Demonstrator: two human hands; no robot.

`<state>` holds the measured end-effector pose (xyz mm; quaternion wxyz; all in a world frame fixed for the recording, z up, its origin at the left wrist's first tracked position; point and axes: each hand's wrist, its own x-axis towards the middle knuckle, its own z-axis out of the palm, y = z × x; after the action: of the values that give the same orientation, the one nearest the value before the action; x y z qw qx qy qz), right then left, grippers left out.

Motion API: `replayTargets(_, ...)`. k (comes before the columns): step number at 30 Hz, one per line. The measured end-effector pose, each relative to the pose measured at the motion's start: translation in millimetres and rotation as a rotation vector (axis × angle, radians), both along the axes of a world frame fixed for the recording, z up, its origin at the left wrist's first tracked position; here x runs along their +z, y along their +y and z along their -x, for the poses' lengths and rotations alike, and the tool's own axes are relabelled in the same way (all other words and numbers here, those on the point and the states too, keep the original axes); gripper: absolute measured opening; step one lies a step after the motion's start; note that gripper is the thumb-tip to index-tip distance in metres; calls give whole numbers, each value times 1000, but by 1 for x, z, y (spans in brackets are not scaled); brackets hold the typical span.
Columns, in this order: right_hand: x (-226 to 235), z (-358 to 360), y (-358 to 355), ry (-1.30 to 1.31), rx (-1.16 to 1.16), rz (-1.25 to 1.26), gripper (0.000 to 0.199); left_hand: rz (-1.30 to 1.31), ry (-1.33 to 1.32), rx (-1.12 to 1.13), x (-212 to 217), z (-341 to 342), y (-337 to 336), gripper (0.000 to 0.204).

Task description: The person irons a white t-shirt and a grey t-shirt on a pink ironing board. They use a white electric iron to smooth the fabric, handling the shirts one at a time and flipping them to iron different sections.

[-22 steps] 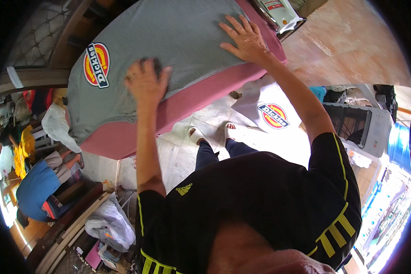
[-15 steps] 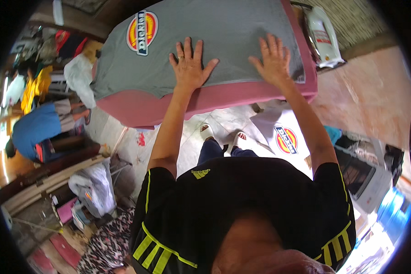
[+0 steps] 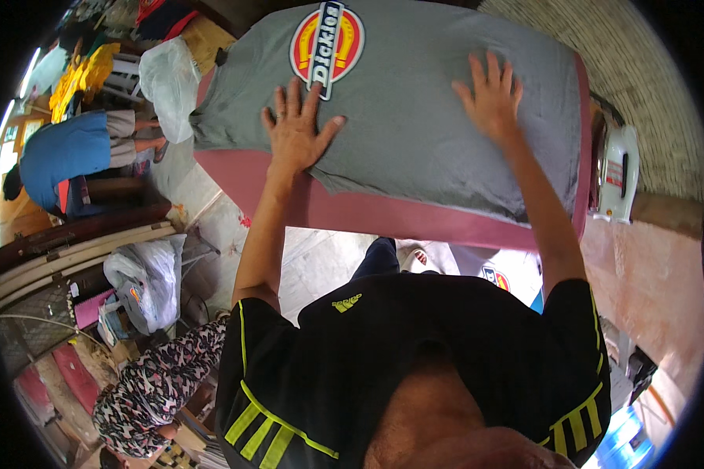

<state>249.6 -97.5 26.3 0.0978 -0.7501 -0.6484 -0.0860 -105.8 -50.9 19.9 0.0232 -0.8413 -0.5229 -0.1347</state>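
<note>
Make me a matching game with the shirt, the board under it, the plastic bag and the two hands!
Things:
1. grey T-shirt
2. pink board
3. clear plastic bag
4. left hand
5. right hand

Places:
A. flat on the shirt, beside the round emblem
B. left of the board, off the shirt
C. spread over the board
D. under the shirt
E. flat on the plain grey cloth

Pairs: 1-C, 2-D, 3-B, 4-A, 5-E

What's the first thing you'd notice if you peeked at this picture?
The grey shirt with a round red, yellow and blue badge, spread over a pink board at the top. The left hand and right hand lie flat on it, fingers spread. At far left someone in blue bends over.
</note>
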Motion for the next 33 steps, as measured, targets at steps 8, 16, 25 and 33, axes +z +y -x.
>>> replayTargets(8, 24, 104, -37, 125, 654, 209, 68, -44, 56, 402, -8, 136, 95, 71)
replayTargets(16, 17, -65, 32, -121, 319, 94, 66, 17, -71, 142, -4, 198, 117, 54)
replayTargets(25, -6, -63, -6, -132, -237, -33, 73, -297, 110, 337, 22, 86, 84, 64)
replayTargets(33, 11, -67, -157, 60, 132, 75, 73, 28, -11, -633, 10, -222, -72, 77)
